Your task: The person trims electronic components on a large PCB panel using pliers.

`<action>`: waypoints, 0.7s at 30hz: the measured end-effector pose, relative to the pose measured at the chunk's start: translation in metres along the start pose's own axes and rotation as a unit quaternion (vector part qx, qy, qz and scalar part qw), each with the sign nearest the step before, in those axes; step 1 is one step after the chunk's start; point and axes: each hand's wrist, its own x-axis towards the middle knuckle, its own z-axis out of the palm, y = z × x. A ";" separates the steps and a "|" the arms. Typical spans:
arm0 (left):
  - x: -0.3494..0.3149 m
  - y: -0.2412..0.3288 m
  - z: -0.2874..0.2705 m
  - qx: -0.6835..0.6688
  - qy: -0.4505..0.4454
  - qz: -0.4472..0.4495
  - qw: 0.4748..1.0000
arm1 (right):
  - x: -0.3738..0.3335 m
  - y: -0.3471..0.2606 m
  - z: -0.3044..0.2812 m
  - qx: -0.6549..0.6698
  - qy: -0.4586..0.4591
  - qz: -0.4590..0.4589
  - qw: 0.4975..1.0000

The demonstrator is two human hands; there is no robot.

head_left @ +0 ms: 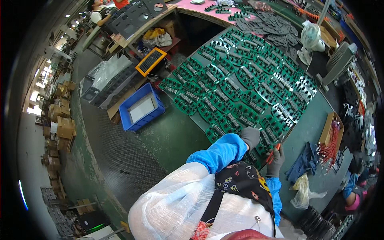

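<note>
Rows of green circuit boards (230,86) with white digit displays and black parts cover a large stretch of the bench. At their near edge, my grey-gloved left hand (251,137) rests over the boards, its fingers curled inward. What those fingers hold, if anything, is hidden. Just to its right, my right hand (276,162), also gloved in grey, is closed around red-handled pliers (272,153). The pliers' jaws are too small to make out. Blue sleeves cover both my forearms.
A blue bin (141,108) stands left of the boards. On the right are a box of red wires (331,138), dark blue cloth (303,160) and a plastic bag (303,192). Fans (313,37) and grey flat parts (272,26) occupy the far side.
</note>
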 end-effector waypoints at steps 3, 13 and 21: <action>0.005 -0.002 0.000 0.012 0.002 0.016 1.000 | 0.009 -0.007 -0.015 0.061 -0.030 -0.043 0.997; 0.006 -0.012 -0.002 0.032 -0.020 0.005 0.999 | -0.024 -0.042 -0.008 -0.047 -0.035 -0.069 0.996; 0.000 -0.008 -0.020 0.059 -0.084 -0.011 0.995 | -0.026 -0.049 -0.001 -0.066 -0.097 -0.083 0.990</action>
